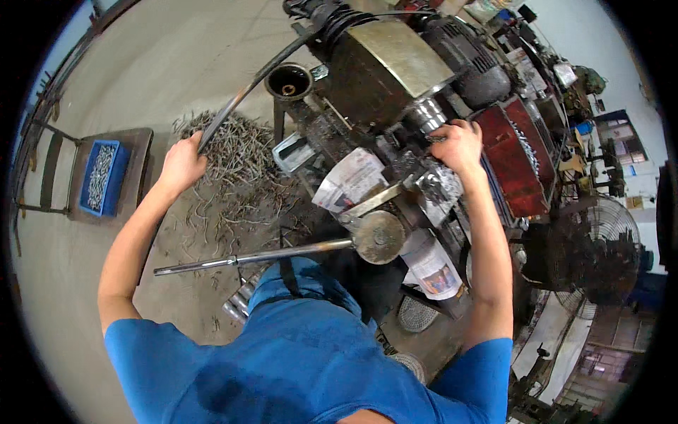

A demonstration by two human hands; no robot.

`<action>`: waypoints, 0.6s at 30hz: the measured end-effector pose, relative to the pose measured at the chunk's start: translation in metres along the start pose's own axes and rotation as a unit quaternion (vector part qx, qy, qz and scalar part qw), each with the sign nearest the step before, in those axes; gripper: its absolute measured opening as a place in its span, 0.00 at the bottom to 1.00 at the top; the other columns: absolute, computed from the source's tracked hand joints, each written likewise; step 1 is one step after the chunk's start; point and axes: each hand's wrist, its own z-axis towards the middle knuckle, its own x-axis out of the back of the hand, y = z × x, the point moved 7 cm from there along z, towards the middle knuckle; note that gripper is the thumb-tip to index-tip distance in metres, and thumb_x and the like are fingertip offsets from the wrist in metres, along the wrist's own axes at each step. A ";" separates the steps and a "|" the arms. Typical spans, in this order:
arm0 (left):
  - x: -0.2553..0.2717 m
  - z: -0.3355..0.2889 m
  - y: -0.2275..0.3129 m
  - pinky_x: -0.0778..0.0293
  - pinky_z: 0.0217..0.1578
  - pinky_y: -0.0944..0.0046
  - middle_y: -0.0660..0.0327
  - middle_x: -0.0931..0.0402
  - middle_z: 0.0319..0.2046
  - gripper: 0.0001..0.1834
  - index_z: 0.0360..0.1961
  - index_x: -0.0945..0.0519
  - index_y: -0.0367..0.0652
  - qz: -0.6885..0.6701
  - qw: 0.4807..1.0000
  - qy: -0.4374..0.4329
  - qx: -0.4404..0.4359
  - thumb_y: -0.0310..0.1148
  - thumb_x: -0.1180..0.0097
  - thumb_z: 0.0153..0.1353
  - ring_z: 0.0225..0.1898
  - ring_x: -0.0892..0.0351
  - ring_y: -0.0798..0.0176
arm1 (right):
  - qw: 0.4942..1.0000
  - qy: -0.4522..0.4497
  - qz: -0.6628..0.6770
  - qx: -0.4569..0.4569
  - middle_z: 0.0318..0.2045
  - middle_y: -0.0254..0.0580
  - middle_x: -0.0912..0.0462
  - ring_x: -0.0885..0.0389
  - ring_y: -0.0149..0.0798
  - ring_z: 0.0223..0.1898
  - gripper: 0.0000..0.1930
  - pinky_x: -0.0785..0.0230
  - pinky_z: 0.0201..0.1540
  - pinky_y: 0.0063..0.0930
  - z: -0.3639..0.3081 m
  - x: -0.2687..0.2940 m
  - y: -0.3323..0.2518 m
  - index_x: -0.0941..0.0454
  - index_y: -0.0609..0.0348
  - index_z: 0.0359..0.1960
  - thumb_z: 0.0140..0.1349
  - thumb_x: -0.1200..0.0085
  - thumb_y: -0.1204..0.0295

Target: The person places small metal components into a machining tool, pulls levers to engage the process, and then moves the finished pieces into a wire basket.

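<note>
My left hand (185, 164) is closed around the end of a long metal lever (244, 92), which slants up to the head of a greasy machine with a brass-coloured housing (399, 58). At the machine's shiny cylindrical spindle nose (426, 114), my right hand (459, 146) is held with bent fingers. Those fingertips are closed just below the spindle; whatever is between them is too small and covered to make out. Under the right hand lies the oily machine bed (438, 187). Nearer to me, a second metal bar (289, 251) runs left from a round, dirty disc (380, 237).
Curled metal shavings (233, 155) are heaped on the floor beside the machine. A blue crate (120, 180) full of small metal parts rests on a cart at left. To the right stand a red metal bin (510, 166) and a fan (607, 247). Newspaper sheets (353, 177) cover machine parts.
</note>
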 end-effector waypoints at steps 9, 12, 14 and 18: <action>0.050 0.114 -0.132 0.25 0.29 0.50 0.52 0.23 0.25 0.06 0.30 0.24 0.45 0.280 0.954 0.097 -0.046 0.29 0.53 0.51 0.29 0.22 0.47 | 0.999 -0.008 -0.011 -0.037 0.35 0.38 0.18 0.29 0.40 0.52 0.16 0.51 0.60 0.46 0.004 0.008 -0.005 0.15 0.43 0.29 0.34 0.45 0.63; 0.049 0.122 -0.137 0.24 0.32 0.51 0.51 0.22 0.28 0.08 0.31 0.23 0.43 0.273 0.959 0.069 0.011 0.28 0.53 0.51 0.32 0.21 0.47 | 1.000 0.008 -0.012 -0.018 0.36 0.37 0.18 0.29 0.40 0.52 0.16 0.51 0.60 0.47 0.001 0.006 -0.008 0.15 0.42 0.29 0.34 0.44 0.63; 0.047 0.118 -0.138 0.24 0.34 0.51 0.50 0.22 0.30 0.08 0.31 0.23 0.42 0.259 0.961 0.060 0.081 0.28 0.53 0.51 0.33 0.21 0.46 | 1.000 -0.006 -0.008 -0.027 0.41 0.33 0.19 0.31 0.41 0.53 0.16 0.53 0.61 0.49 -0.003 0.009 -0.009 0.16 0.43 0.31 0.35 0.45 0.64; 0.045 0.105 -0.119 0.26 0.38 0.50 0.49 0.22 0.33 0.15 0.40 0.22 0.45 0.124 0.981 0.120 0.084 0.28 0.53 0.50 0.38 0.22 0.47 | 0.994 0.075 0.067 -0.032 0.47 0.29 0.21 0.35 0.42 0.57 0.19 0.60 0.64 0.53 -0.033 0.035 -0.010 0.17 0.46 0.35 0.35 0.46 0.67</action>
